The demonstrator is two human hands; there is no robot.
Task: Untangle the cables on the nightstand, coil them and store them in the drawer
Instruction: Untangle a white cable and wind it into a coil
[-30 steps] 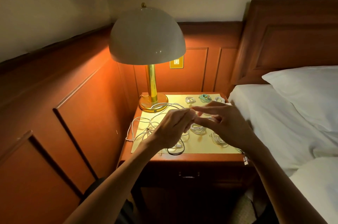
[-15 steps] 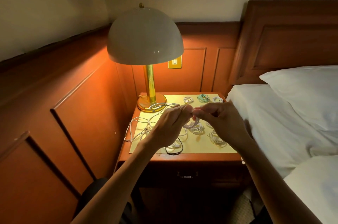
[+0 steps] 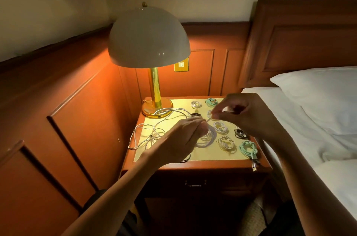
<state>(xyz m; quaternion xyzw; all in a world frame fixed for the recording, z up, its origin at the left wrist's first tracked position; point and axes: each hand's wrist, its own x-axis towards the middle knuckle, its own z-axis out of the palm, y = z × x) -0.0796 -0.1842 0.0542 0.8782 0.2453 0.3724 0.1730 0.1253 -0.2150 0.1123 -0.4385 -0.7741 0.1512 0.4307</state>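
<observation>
White, partly coiled, one item: the white cable [image 3: 206, 137]. The left hand [image 3: 179, 139] is holding its loops just above the middle of the nightstand [image 3: 212, 166], with its fingers curled together round the bundle. Half a second ago both hands were meeting fingertip to fingertip over this coil; now they are standing apart. The right hand [image 3: 249, 116] is sitting farther right and farther back than before. Its thumb and forefinger are pinching the cable's free end, and a short straight run is stretching between the two hands. With that hand shifted, coils it was covering are now showing.

Surface, left to right:
- A yellow mat [image 3: 181, 104] is covering most of the top.
- Loose cables [image 3: 146, 131], white and tangled, are sprawling over the mat's left part and past its left edge.
- A brass lamp [image 3: 154, 85] is glowing at the far left corner.
- Finished coils are lying in rows to the right: a far white coil [image 3: 195, 104], a far teal coil [image 3: 211, 101], a black coil [image 3: 239, 133] and a near teal coil [image 3: 248, 149], whose plug is reaching the near edge.
- The drawer [image 3: 195, 183] is sitting shut below.

Room, left to right:
- Wood panelling [image 3: 67, 120] is running along the left wall.
- A switch plate [image 3: 181, 64] is showing behind the lamp.
- A headboard [image 3: 301, 42] is rising at the far right.
- A bed [image 3: 309, 129] with a white pillow [image 3: 318, 91] is lying just beside the nightstand.
</observation>
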